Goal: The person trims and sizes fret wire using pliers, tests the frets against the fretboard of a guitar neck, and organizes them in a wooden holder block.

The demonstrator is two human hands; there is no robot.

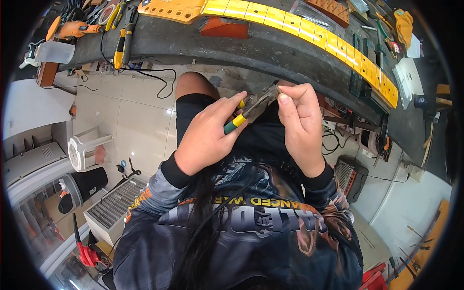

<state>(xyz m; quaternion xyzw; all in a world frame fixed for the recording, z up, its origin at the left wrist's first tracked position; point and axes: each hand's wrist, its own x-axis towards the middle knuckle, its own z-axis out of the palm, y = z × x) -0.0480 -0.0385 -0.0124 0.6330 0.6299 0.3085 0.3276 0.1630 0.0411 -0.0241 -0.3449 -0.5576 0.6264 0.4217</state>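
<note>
Left hand grips pliers (right hand apparently pinching the tip)

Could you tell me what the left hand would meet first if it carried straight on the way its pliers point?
Probably the right hand: the left hand aims the pliers at its fingertips, though depth is unclear.

Pliers' tips — hidden behind fingers

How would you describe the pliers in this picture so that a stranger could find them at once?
Start at the long dark workbench across the top, then drop to the two hands raised below it. The pliers lie between them, gripped by the left hand; their green-and-yellow handles set them apart from the yellow-and-black tool on the bench.
</note>
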